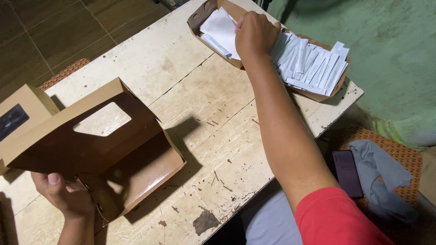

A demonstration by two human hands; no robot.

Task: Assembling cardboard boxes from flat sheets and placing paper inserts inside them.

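My left hand (66, 195) grips the near edge of an open brown cardboard box (104, 149) with a window cut in its lid, holding it tilted on the worn white table (204, 104). My right hand (255, 34) reaches across to a flat cardboard tray (338, 86) at the far side, its fingers closed on white folded paper napkins (220, 29). Several white wrapped sachets (313, 66) fill the tray's right part.
Another closed brown box with a dark window (20, 113) stands at the table's left edge. A dark phone (347, 172) and a grey cloth (379, 177) lie on a woven orange seat at the right. Green wall behind.
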